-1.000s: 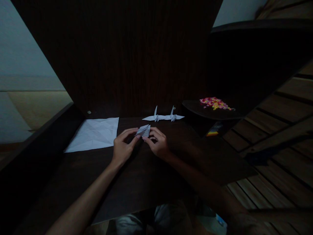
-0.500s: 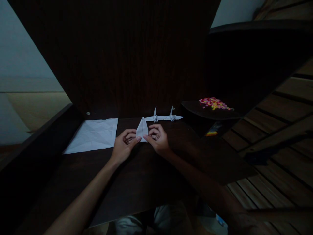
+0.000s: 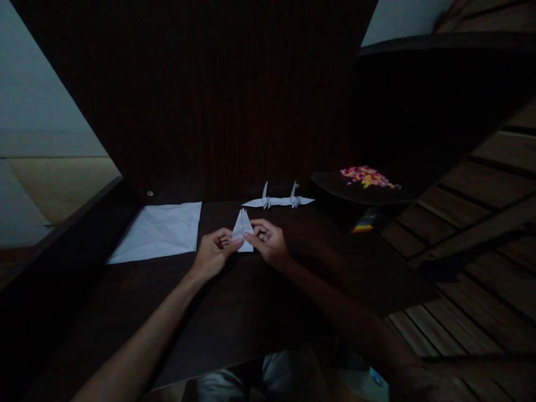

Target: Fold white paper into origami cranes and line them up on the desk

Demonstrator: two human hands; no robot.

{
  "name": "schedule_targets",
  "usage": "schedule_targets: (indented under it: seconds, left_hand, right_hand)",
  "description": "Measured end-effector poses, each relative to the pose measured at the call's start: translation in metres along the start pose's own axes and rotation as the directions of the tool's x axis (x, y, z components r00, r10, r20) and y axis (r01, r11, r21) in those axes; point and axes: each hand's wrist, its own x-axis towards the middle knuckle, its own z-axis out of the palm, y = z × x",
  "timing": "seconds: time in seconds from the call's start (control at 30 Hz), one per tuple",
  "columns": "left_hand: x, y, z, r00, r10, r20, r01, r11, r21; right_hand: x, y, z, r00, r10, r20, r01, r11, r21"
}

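Observation:
A small piece of folded white paper [image 3: 243, 230], narrowing to split points at the top, is held up between both hands. My left hand [image 3: 215, 248] pinches its left side, thumb on the front face. My right hand [image 3: 268, 241] grips the right side the same way, its fingers curled behind the paper. Just beyond it, two white origami cranes [image 3: 280, 201] stand side by side with their wings spread, against the back panel. To the left lies a creased sheet of white paper [image 3: 161, 231], flat on the dark desk [image 3: 201, 318].
On a low rounded shelf [image 3: 335, 187] to the right sits a pile of small pink, red and yellow pieces [image 3: 367, 176]. A yellow-edged item [image 3: 362, 228] is tucked under that shelf. A raised side board [image 3: 71, 229] borders the desk on the left.
The folded paper has come slightly down toward me and its points have moved away from the left crane's wing, which now shows fully. Both hands keep their hold.

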Motion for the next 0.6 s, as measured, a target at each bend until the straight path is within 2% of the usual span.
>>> schedule_targets:
  seconds: [0.2, 0.37, 0.6]
  left_hand:
    - [-0.0026, 0.0056, 0.0052, 0.998, -0.040, 0.048, 0.039, 0.999, 0.020]
    - [-0.0026, 0.0055, 0.0053, 1.000, -0.022, 0.009, 0.021, 1.000, 0.022]
    - [-0.0027, 0.0080, 0.0022, 1.000, 0.006, 0.025, -0.007, 0.999, 0.032]
  right_hand:
    - [0.0040, -0.0020, -0.0027, 0.998, 0.035, -0.051, -0.034, 0.999, 0.012]
    - [0.0019, -0.0032, -0.0017, 0.996, 0.085, 0.003, -0.085, 0.995, 0.055]
    - [0.0032, -0.0071, -0.0029, 0.993, 0.105, 0.061, -0.109, 0.992, 0.057]
